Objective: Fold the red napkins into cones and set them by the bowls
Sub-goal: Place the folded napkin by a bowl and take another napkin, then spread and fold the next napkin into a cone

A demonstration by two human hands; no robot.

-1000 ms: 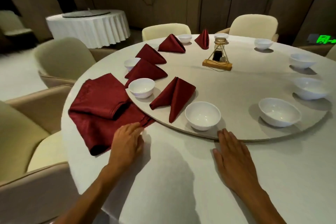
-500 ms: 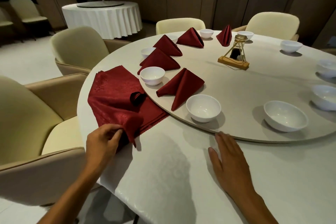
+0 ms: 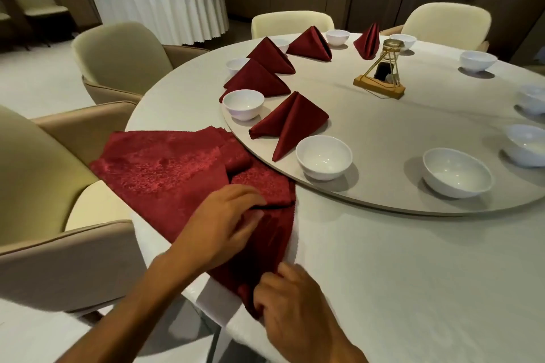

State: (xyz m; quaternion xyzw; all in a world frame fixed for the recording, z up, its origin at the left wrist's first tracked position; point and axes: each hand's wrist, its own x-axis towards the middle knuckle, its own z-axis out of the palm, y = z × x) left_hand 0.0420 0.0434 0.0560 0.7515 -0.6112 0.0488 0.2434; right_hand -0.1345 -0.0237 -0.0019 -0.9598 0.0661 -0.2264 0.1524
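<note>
A heap of flat red napkins (image 3: 165, 165) lies at the table's left edge. One napkin (image 3: 265, 247) is drawn out of it toward me. My left hand (image 3: 219, 227) pinches that napkin's upper fold, and my right hand (image 3: 295, 312) grips its near corner at the table edge. Several folded red cones stand on the turntable (image 3: 398, 115), the nearest cone (image 3: 287, 124) between two white bowls (image 3: 243, 103) (image 3: 323, 156). More white bowls, such as the bowl (image 3: 456, 175), ring the turntable to the right with no napkin beside them.
A wire stand with a dark bottle (image 3: 382, 74) sits on a wooden base near the turntable's middle. Beige chairs (image 3: 44, 186) crowd the table's left side and far side. Another round table (image 3: 160, 9) with a white cloth stands at the back left.
My left hand has pulled one napkin out of the heap toward me. My right hand has left the turntable's edge and taken hold of that napkin's near corner. The view has shifted left.
</note>
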